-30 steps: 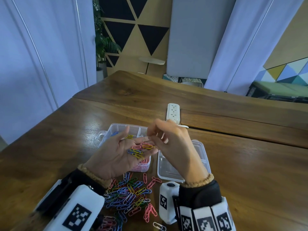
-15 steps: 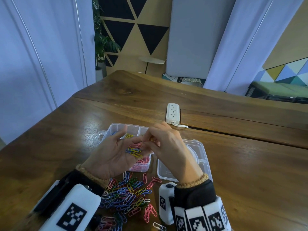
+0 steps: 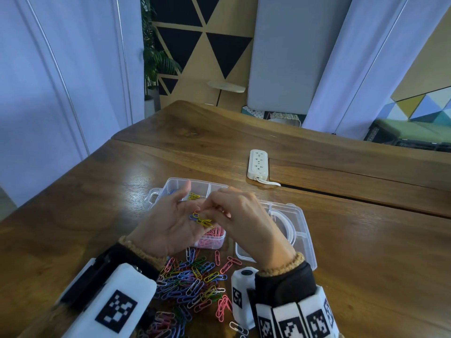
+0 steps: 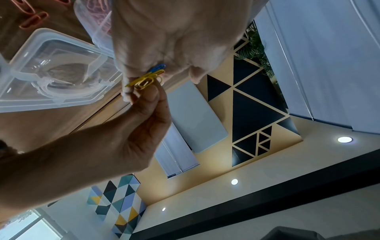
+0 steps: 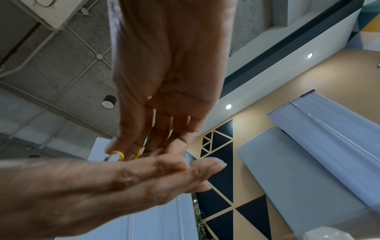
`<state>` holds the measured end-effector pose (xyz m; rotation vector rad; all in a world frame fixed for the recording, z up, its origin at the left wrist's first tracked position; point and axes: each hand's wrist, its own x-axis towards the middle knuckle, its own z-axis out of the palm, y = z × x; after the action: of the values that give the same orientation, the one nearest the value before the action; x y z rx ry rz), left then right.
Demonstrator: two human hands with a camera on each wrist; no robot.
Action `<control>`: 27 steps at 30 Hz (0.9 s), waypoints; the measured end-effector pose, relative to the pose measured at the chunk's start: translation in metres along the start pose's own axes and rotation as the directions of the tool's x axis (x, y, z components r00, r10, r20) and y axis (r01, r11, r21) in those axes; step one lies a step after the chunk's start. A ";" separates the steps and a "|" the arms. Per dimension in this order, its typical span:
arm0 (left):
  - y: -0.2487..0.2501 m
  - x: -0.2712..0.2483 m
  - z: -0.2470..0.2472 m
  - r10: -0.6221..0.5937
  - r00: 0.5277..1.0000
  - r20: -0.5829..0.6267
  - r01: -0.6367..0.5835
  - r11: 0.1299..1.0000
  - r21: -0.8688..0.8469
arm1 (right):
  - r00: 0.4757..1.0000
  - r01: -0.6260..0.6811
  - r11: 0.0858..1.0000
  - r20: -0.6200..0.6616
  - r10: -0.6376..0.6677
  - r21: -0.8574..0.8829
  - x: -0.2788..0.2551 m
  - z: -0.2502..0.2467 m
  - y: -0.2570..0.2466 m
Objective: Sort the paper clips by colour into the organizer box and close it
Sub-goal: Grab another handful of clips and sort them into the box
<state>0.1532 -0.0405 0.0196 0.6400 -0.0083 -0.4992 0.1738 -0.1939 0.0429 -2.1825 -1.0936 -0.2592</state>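
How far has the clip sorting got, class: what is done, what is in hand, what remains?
Done: pink clips fill one box compartment, and a few yellow clips lie in another. In hand: the left hand cups a small mixed bunch while the right hand picks at it. Left: the big pile on the table, and the lid lies open.

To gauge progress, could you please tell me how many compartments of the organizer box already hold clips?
3: pink clips fill the nearest compartment; yellow clips and blue clips lie in farther ones. The left hand and right hand may hide more.
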 end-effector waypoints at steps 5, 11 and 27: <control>-0.003 0.006 0.001 0.083 0.986 -0.142 -0.081 0.996 0.023 | 0.994 -0.045 0.999 0.100 0.044 0.009 0.001 -0.003 -0.002; -0.002 0.008 -0.006 0.067 0.992 -0.103 -0.067 0.998 0.002 | 0.989 -0.105 0.994 0.107 0.102 0.022 0.001 -0.007 -0.004; -0.009 0.013 -0.017 0.048 0.977 0.206 -0.061 0.996 0.060 | 0.992 -0.120 0.993 0.039 0.120 0.008 0.001 -0.007 -0.005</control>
<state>0.1639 -0.0426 -0.0013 0.6494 -0.2370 -0.5114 0.1707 -0.1958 0.0509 -2.2425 -0.9775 -0.1581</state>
